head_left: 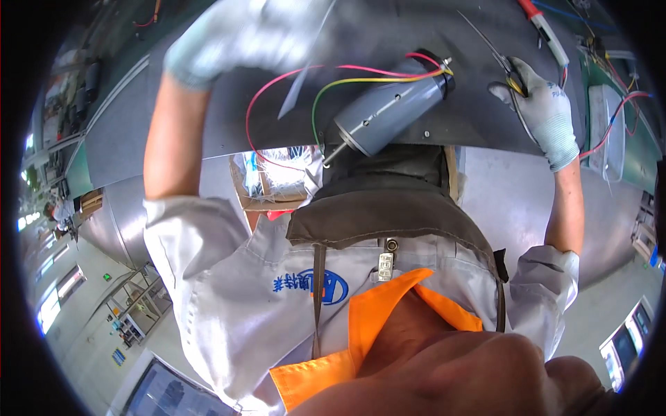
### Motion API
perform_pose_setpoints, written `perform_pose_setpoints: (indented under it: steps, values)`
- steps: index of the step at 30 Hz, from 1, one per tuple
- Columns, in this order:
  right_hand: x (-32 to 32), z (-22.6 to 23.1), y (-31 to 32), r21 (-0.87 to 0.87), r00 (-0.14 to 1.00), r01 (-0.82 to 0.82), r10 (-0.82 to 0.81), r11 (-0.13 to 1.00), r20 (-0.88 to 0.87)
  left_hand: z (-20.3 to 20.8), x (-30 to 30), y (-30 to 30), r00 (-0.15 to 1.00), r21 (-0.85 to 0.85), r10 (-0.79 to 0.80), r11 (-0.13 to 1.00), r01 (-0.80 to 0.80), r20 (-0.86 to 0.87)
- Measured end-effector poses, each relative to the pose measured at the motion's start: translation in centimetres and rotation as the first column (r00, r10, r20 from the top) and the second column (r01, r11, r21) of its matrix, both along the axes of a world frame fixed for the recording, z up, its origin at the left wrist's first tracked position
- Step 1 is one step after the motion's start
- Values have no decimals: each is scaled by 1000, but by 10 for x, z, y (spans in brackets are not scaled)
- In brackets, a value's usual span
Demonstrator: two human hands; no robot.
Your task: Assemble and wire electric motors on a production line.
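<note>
A grey cylindrical motor [392, 114] lies tilted on the dark bench mat, its thin metal shaft pointing toward me and to the left. Red and yellow-green wires [333, 82] leave its far end and loop round to the left. My left hand [260, 38], in a pale glove, is smeared by motion above the mat. A pale narrow strip [297, 90] hangs beside it; whether the fingers grip it is unclear. To the right of the motor, my gloved right hand [544, 104] is closed round slim scissors [494, 52] with dark handles, their long points aimed away from me.
A red and white pen-like tool [548, 35] with a cable lies at the far right. Beside it stands a clear plastic bin [605, 132]. An open cardboard box [267, 203] with white scraps sits below the bench's front edge. Loose wires [621, 104] run along the right side.
</note>
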State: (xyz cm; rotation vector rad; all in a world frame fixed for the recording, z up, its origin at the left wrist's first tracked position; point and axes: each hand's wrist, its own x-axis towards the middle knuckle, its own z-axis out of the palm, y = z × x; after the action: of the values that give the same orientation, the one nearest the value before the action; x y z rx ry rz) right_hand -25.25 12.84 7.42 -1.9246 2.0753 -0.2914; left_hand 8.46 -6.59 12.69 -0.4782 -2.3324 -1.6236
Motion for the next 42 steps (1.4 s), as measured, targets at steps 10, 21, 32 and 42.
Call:
perform_pose_setpoints:
  steps: [10,21,32,42]
  values:
    - [81,-46,20,383,491,-208,-243,900,837,-58,34,146,590,-569,701,695,-440,400]
    - [152,-91,-260,-286,767,-206,336,936,547,-106,4,-10,-147,-514,987,-156,-843,-58]
    - [39,-42,-105,-279,745,246,4,928,667,-121,24,-204,208,337,845,34,-941,494]
    - [-175,9,-99,-165,493,629,-226,759,840,-105,68,29,307,463,781,26,-886,543]
